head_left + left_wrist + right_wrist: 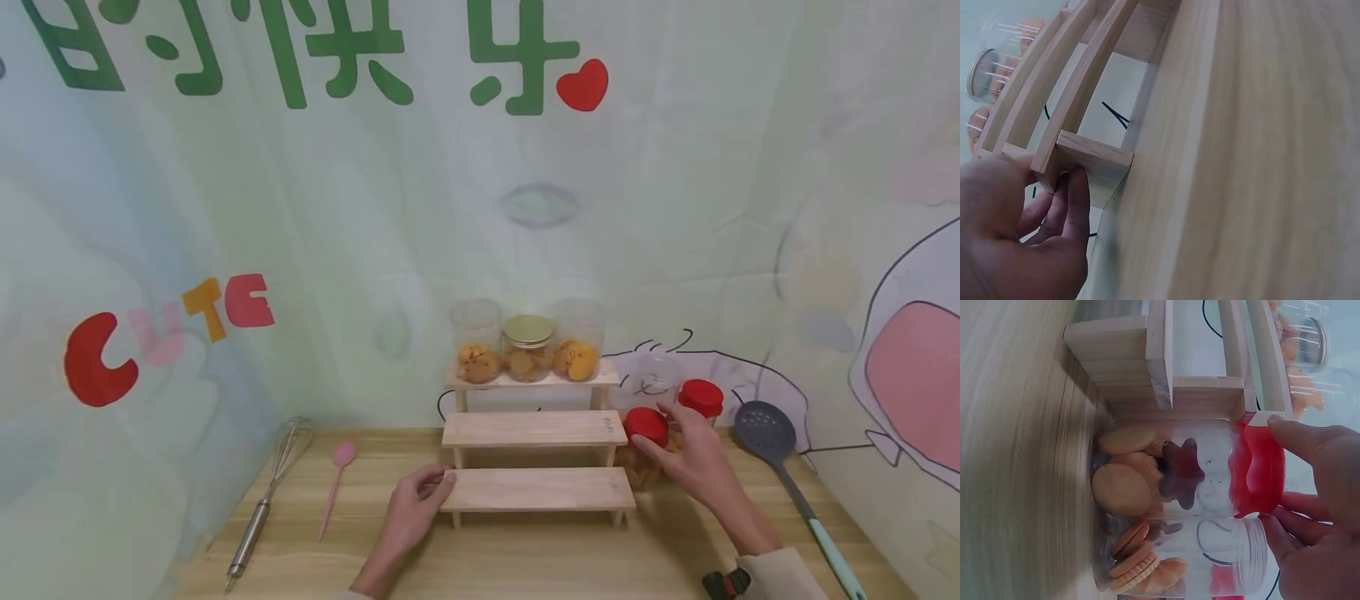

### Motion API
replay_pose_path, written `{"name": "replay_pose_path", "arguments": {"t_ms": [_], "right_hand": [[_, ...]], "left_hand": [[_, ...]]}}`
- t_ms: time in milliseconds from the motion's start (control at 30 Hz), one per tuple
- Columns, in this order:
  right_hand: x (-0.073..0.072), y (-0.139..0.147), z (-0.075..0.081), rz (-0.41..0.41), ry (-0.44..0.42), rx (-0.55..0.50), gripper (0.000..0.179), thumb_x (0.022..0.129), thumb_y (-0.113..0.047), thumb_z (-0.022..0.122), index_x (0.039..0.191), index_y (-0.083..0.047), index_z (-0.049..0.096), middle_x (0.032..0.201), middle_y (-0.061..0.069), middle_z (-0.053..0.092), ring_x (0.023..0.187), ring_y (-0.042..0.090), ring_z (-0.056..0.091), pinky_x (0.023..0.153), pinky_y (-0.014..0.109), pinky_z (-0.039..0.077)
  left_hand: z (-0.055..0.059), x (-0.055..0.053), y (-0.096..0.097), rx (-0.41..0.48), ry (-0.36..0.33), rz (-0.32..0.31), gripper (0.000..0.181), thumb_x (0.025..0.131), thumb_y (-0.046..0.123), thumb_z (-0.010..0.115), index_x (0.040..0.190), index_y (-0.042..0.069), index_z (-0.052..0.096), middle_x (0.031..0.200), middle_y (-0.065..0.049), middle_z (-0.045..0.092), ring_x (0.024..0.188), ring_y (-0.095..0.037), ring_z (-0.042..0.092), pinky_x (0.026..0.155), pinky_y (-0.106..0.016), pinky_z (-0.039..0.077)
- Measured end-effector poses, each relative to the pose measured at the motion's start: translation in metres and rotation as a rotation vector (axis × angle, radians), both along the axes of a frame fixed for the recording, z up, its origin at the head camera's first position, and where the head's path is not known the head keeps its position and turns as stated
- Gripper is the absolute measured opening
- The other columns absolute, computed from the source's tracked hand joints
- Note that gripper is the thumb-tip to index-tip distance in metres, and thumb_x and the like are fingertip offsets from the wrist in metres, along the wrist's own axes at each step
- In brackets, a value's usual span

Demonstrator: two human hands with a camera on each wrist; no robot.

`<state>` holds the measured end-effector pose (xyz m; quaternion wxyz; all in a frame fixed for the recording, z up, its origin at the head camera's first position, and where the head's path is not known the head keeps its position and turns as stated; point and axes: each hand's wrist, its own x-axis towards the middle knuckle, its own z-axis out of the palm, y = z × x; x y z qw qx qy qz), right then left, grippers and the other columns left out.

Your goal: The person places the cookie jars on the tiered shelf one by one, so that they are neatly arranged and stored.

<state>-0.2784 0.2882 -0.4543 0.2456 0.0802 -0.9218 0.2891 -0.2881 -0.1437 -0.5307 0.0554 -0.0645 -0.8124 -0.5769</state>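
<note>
A three-tier wooden stand (536, 489) is on the table. My left hand (411, 508) pinches the left end of its lowest shelf, thumb on top and fingers beneath, close to the leg (1094, 153). Right of the stand is an upright clear cookie jar (1207, 481) with a red lid (647, 426). My right hand (701, 458) grips that lid from above, thumb on one side and fingers on the other. Beside it stands a lidless jar (1225, 547) holding sandwich cookies, with the fingertips right at its rim. Another red-lidded jar (701, 400) is behind the right hand.
On the top shelf are a gold-lidded jar (528, 346) and two clear jars, one left (477, 358) and one right (577, 358), all with cookies. A whisk (258, 508) and pink spoon (337, 479) lie left; a grey skimmer (768, 429) lies right. A printed curtain (420, 217) hangs behind.
</note>
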Motion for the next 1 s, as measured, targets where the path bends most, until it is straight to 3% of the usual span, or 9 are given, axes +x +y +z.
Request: {"name": "replay_pose_path", "arguments": {"t_ms": [100, 233, 367, 467, 600, 867, 1000], "right_hand": [[-0.004, -0.001, 0.000, 0.017, 0.034, 0.044, 0.066, 0.086, -0.019, 0.093, 0.140, 0.005, 0.064, 0.127, 0.027, 0.073, 0.114, 0.046, 0.066, 0.098, 0.067, 0.056], [-0.005, -0.003, 0.000, 0.020, 0.002, 0.068, 0.068, 0.086, -0.017, 0.093, 0.143, 0.005, 0.062, 0.133, 0.029, 0.070, 0.122, 0.051, 0.060, 0.101, 0.071, 0.053], [-0.006, -0.005, 0.000, 0.004, -0.017, 0.068, 0.071, 0.085, -0.019, 0.094, 0.144, 0.005, 0.063, 0.132, 0.031, 0.070, 0.120, 0.052, 0.060, 0.095, 0.067, 0.058], [-0.007, -0.007, 0.002, -0.014, -0.020, 0.041, 0.069, 0.084, -0.018, 0.095, 0.142, 0.004, 0.065, 0.125, 0.029, 0.072, 0.112, 0.047, 0.062, 0.087, 0.058, 0.062], [-0.006, -0.006, 0.007, -0.022, -0.051, -0.037, 0.067, 0.087, -0.017, 0.093, 0.145, 0.002, 0.064, 0.128, 0.029, 0.068, 0.109, 0.043, 0.062, 0.083, 0.052, 0.065], [0.002, -0.004, 0.019, -0.025, -0.038, -0.118, 0.067, 0.089, -0.016, 0.090, 0.147, 0.003, 0.062, 0.139, 0.031, 0.063, 0.117, 0.048, 0.063, 0.088, 0.061, 0.064], [0.008, -0.005, 0.032, -0.040, 0.016, -0.120, 0.068, 0.089, -0.018, 0.091, 0.147, 0.003, 0.062, 0.140, 0.032, 0.063, 0.119, 0.050, 0.061, 0.087, 0.064, 0.063]], "left_hand": [[0.000, 0.000, 0.000, 0.042, -0.015, -0.004, 0.041, 0.106, 0.029, 0.073, 0.131, -0.004, 0.073, 0.122, -0.018, 0.077, 0.114, -0.026, 0.075, 0.095, -0.026, 0.060], [-0.002, 0.000, 0.001, 0.073, -0.024, 0.003, 0.042, 0.105, 0.028, 0.074, 0.131, -0.005, 0.072, 0.128, -0.021, 0.076, 0.117, -0.028, 0.074, 0.095, -0.024, 0.059], [-0.003, 0.000, -0.001, 0.074, -0.021, 0.011, 0.044, 0.105, 0.027, 0.074, 0.132, -0.007, 0.071, 0.131, -0.023, 0.074, 0.120, -0.032, 0.074, 0.097, -0.028, 0.059], [-0.003, 0.000, -0.002, 0.077, -0.028, 0.014, 0.044, 0.105, 0.026, 0.074, 0.133, -0.008, 0.070, 0.131, -0.024, 0.074, 0.122, -0.034, 0.073, 0.098, -0.030, 0.059], [-0.002, 0.000, -0.001, 0.087, -0.037, 0.023, 0.043, 0.105, 0.024, 0.074, 0.133, -0.008, 0.070, 0.131, -0.024, 0.074, 0.122, -0.035, 0.073, 0.097, -0.030, 0.059], [0.001, 0.001, -0.001, 0.065, -0.041, 0.020, 0.043, 0.105, 0.024, 0.074, 0.133, -0.008, 0.070, 0.126, -0.021, 0.076, 0.117, -0.031, 0.074, 0.097, -0.033, 0.061], [0.001, 0.000, -0.002, 0.062, -0.034, 0.017, 0.042, 0.105, 0.026, 0.074, 0.132, -0.006, 0.071, 0.127, -0.021, 0.076, 0.118, -0.031, 0.074, 0.099, -0.035, 0.061]]}}
